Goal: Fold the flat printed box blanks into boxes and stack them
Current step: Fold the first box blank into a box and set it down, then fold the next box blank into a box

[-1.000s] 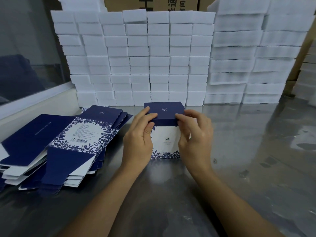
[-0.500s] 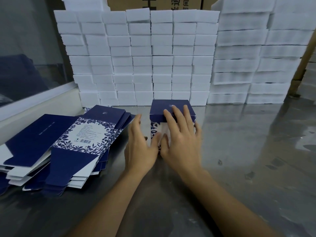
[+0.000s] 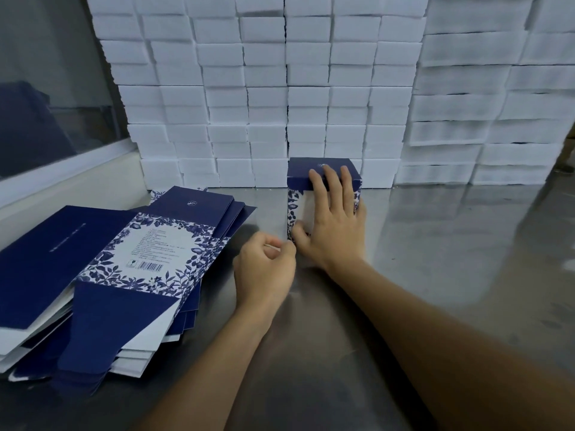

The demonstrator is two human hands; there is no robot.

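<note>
The right hand [image 3: 334, 225] lies flat, fingers straight, against the folded box [image 3: 323, 173] standing far on the counter [image 3: 435, 275]. The left hand [image 3: 264, 272], loosely curled, holds nothing beside the flat blanks [image 3: 124, 259] at left.

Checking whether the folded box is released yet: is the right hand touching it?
Touching. The head view shows the right hand lying flat on the folded box, straight fingers reaching onto its navy top.
</note>
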